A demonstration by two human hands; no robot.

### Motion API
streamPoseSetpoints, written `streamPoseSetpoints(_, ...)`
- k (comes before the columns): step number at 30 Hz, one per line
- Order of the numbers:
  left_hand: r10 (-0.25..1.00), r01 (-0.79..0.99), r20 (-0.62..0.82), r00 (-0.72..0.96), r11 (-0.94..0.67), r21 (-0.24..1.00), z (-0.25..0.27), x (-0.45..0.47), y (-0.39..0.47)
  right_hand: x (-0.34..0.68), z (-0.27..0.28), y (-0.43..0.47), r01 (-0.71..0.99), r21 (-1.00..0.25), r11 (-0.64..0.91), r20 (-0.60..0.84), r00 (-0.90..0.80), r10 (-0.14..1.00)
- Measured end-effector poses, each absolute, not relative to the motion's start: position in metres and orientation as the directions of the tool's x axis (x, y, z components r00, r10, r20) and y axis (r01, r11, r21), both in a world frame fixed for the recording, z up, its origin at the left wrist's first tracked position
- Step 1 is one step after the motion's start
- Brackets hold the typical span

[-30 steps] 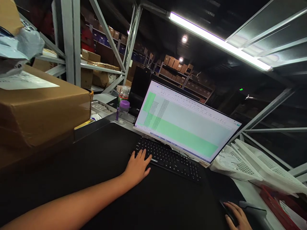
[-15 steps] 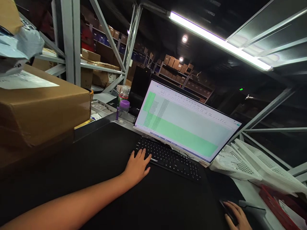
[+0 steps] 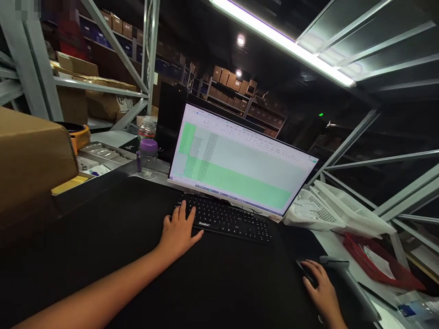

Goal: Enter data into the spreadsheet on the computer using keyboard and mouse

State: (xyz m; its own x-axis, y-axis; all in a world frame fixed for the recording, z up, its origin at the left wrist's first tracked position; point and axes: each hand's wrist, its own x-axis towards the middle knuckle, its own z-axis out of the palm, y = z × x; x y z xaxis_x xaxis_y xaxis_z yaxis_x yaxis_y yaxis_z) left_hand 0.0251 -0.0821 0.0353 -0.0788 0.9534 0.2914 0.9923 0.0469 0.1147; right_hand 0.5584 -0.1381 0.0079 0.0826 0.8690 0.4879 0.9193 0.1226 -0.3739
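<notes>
Left grip (image 3: 177, 234) touches keyboard (image 3: 229, 221); right grip (image 3: 322, 287) covers mouse (image 3: 310, 276).

Bright tube light (image 3: 284, 43), grey metal racking (image 3: 27, 68), dim carton-laden shelves (image 3: 231, 91) beyond.

Saw a cardboard box (image 3: 37, 153) at the left edge, with an orange ring (image 3: 82, 137) just behind it. Near them, spotted a shallow tray (image 3: 103, 183) holding small packets (image 3: 106, 152) and something yellow (image 3: 69, 184). Found a clear bottle (image 3: 148, 162) with a purple lid (image 3: 148, 145) beside the tray, and another bottle (image 3: 147, 124) behind it. To the right, noticed white baskets (image 3: 356, 205) with holes in their sides, near something red (image 3: 399, 273). Overhead, made out a bright tube light (image 3: 284, 43); farther back, brown boxes (image 3: 229, 77) in a row.
</notes>
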Motion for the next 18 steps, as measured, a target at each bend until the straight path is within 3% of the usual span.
streamPoseSetpoints(9, 0.972, 0.995, 0.231, -0.053, 0.032, 0.091, 0.041, 0.025, -0.082, 0.600, -0.026, -0.122, 0.889, -0.443, 0.115, 0.411, 0.088, 0.907)
streamPoseSetpoints(18, 0.968, 0.998, 0.252, -0.008, -0.008, 0.061, 0.039, 0.024, -0.087, 0.607, -0.045, -0.109, 0.889, -0.438, 0.129, 0.490, 0.116, 0.864)
